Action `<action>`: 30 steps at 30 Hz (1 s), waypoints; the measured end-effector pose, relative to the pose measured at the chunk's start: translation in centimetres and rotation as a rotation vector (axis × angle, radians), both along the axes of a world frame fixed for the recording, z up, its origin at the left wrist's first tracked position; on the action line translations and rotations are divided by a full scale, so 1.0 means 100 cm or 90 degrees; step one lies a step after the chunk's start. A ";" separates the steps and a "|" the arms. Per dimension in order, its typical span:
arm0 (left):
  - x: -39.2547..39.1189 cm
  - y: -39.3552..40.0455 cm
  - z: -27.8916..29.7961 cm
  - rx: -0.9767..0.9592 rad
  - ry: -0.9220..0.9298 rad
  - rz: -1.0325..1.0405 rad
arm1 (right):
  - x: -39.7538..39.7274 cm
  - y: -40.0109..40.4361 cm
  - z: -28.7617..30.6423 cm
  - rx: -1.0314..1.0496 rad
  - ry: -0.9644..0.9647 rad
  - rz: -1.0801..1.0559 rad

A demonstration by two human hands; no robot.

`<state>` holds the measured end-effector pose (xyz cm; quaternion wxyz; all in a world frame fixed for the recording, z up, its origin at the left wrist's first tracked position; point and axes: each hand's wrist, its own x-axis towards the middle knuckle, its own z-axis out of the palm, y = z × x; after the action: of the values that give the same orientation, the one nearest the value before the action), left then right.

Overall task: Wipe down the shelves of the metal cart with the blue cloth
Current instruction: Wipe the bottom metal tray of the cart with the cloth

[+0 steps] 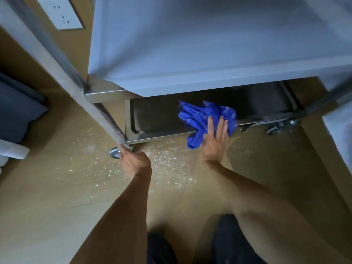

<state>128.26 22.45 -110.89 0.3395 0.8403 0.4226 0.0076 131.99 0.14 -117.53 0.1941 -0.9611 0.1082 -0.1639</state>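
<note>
A person crouches at a metal cart (190, 54), seen from above, both bare arms reaching forward. The right hand (215, 138), fingers spread and flat, presses a crumpled blue cloth (202, 117) against the near rim of the bottom shelf (158, 115), toward its right side; part of the cloth hangs over the rim toward the floor (57, 187), and the rest lies bunched inside the shelf. The left hand (133, 161) is closed around the foot of the cart's near-left leg (76, 88), just beside a caster (116, 152). The leg is wrapped in clear film. A pale upper shelf fills the far part of the view and overhangs the dark, shiny bottom shelf. A second caster (276, 127) shows at the right. Bright specks glitter on the tan floor between the two hands. A white wall socket (61, 12) sits at the far left, with a dark blue cushion (17, 111) near the left edge. Dark trousers (190, 248) show at the bottom.
</note>
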 end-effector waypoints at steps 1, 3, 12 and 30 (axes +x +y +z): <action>0.000 -0.008 -0.003 0.000 0.000 -0.004 | 0.007 -0.026 -0.005 0.075 -0.034 -0.071; 0.001 -0.030 -0.008 -0.005 -0.007 -0.026 | 0.023 -0.075 -0.001 0.246 -0.080 -0.261; 0.019 -0.091 -0.011 0.010 0.031 -0.037 | 0.052 -0.180 0.017 0.234 0.033 -0.463; 0.013 -0.161 0.034 -0.077 0.007 -0.159 | 0.045 -0.209 0.113 0.411 -0.113 -0.472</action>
<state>129.60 6.38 -107.45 0.3855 0.8645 0.3159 -0.0649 136.51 -20.77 -106.26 0.4190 -0.7311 0.4708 -0.2611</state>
